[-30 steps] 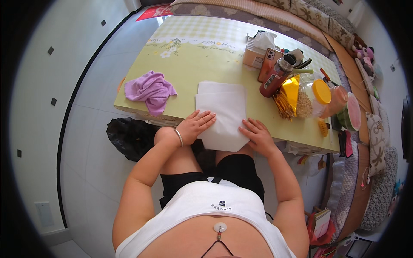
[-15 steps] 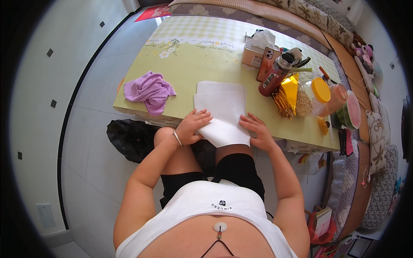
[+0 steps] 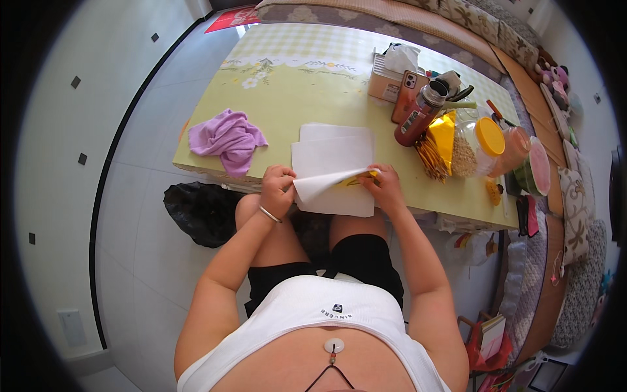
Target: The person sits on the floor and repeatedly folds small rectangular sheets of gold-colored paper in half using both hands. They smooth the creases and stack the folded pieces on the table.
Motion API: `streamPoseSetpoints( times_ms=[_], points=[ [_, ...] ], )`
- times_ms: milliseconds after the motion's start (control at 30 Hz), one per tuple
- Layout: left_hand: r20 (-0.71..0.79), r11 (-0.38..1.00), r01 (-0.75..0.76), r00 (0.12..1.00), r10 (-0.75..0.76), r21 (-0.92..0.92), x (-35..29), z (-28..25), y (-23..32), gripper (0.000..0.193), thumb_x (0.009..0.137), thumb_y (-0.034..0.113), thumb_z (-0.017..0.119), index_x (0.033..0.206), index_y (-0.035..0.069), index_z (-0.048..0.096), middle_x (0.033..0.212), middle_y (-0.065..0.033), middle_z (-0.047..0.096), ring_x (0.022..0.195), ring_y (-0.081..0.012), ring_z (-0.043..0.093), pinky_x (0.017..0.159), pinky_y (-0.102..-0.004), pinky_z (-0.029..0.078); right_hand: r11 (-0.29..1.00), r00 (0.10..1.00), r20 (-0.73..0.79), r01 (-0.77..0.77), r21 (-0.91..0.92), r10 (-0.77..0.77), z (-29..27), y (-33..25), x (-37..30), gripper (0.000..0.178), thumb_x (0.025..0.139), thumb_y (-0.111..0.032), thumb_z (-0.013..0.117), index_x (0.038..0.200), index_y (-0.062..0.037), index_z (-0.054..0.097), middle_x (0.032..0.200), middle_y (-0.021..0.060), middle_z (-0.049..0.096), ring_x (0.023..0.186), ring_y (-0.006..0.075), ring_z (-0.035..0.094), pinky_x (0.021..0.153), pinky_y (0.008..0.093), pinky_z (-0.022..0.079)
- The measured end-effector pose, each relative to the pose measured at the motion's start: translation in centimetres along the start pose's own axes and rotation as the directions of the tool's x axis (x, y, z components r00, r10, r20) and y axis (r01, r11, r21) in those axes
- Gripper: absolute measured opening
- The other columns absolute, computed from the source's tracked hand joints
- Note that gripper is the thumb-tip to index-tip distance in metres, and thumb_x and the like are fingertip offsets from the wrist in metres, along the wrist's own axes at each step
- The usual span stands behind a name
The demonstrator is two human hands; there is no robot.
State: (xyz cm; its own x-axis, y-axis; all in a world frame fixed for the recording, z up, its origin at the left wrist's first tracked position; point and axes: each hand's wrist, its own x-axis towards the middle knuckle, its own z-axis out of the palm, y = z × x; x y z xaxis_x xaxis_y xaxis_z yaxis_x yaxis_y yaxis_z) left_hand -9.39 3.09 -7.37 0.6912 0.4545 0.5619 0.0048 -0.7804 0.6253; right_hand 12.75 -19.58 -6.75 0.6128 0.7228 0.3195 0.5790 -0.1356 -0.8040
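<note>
White sheets of paper (image 3: 334, 149) lie in a loose, uneven stack at the table's near edge, partly jutting over my lap. The near part of the upper sheet is lifted and curls up in a fold. My left hand (image 3: 278, 189), a bangle on its wrist, pinches the lifted sheet at its left side. My right hand (image 3: 384, 187) is closed on the sheet's right side. Beneath the raised edge, beside my right fingers, a patch of yellow print (image 3: 356, 179) shows; most of it is covered.
A purple cloth (image 3: 227, 138) lies crumpled on the left. Towards the right stand a tissue box (image 3: 386, 85), a phone (image 3: 406, 95), an open dark-red flask (image 3: 418, 117), golden packets (image 3: 439, 147), a yellow-lidded jar (image 3: 480, 147) and a cut watermelon (image 3: 534, 168). A black bag (image 3: 199, 212) sits below the table.
Both hands lay flat on the paper before; now their fingers grip its sides. The near edge has been lifted and folded away from me, uncovering yellow print and a sheet beneath.
</note>
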Motion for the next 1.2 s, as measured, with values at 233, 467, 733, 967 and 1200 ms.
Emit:
streamPoseSetpoints(
  times_ms=[233, 467, 733, 967, 1200],
  points=[
    [-0.082, 0.982, 0.177, 0.982, -0.171, 0.071, 0.5, 0.0, 1.0, 0.011, 0.073, 0.009, 0.082, 0.076, 0.006, 0.071, 0.088, -0.0077, 0.068, 0.092, -0.0303, 0.061, 0.084, -0.0401, 0.049, 0.966, 0.991, -0.129, -0.009, -0.258, -0.025, 1.8, -0.3, 1.2, 0.023, 0.08, -0.023, 0.08, 0.077, -0.0037, 0.068, 0.091, 0.0084, 0.066, 0.09, 0.0312, 0.059, 0.081, 0.0426, 0.045],
    [-0.161, 0.995, -0.031, 0.987, 0.017, -0.09, 0.9, 1.6, 0.4, 0.015, 0.081, -0.006, 0.07, 0.091, 0.004, 0.069, 0.092, -0.0115, 0.074, 0.078, -0.0251, 0.07, 0.068, -0.0327, 0.055, 0.934, 0.919, -0.282, 0.187, -0.306, -0.276, 1.7, -1.7, -0.6, 0.016, 0.078, -0.011, 0.08, 0.089, -0.005, 0.07, 0.094, 0.0071, 0.07, 0.096, 0.0307, 0.061, 0.086, 0.0427, 0.047],
    [-0.106, 0.978, -0.18, 0.976, 0.191, 0.108, 0.8, 1.1, 1.7, 0.023, 0.083, -0.003, 0.067, 0.102, 0.008, 0.071, 0.094, -0.0103, 0.074, 0.082, -0.0288, 0.071, 0.07, -0.0375, 0.057, 0.962, 0.937, -0.226, 0.244, -0.121, -0.266, -0.6, -0.8, -3.3, 0.021, 0.078, 0.001, 0.075, 0.098, -0.0061, 0.075, 0.105, 0.0087, 0.075, 0.102, 0.0303, 0.065, 0.091, 0.0402, 0.051],
    [-0.021, 0.987, -0.158, 0.987, 0.158, -0.029, 1.3, 0.8, 3.0, 0.037, 0.076, -0.01, 0.061, 0.107, 0.006, 0.073, 0.102, -0.0115, 0.074, 0.084, -0.0263, 0.071, 0.071, -0.0333, 0.056, 0.926, 0.919, -0.184, 0.305, -0.223, -0.347, -1.3, -0.5, -3.2, 0.025, 0.076, 0.002, 0.074, 0.099, -0.0055, 0.075, 0.106, 0.0096, 0.075, 0.094, 0.0295, 0.067, 0.085, 0.0376, 0.054],
    [0.36, 0.972, 0.154, 0.929, -0.081, -0.179, 1.5, -0.5, 1.2, 0.053, 0.069, -0.007, 0.054, 0.116, 0.006, 0.072, 0.111, -0.0155, 0.073, 0.09, -0.0288, 0.067, 0.081, -0.0323, 0.054, 0.999, 0.965, -0.258, -0.036, 0.014, 0.038, 0.0, -1.2, -3.0, 0.019, 0.081, -0.003, 0.075, 0.101, -0.0056, 0.074, 0.095, 0.0109, 0.071, 0.09, 0.0315, 0.066, 0.08, 0.038, 0.053]
  ],
)
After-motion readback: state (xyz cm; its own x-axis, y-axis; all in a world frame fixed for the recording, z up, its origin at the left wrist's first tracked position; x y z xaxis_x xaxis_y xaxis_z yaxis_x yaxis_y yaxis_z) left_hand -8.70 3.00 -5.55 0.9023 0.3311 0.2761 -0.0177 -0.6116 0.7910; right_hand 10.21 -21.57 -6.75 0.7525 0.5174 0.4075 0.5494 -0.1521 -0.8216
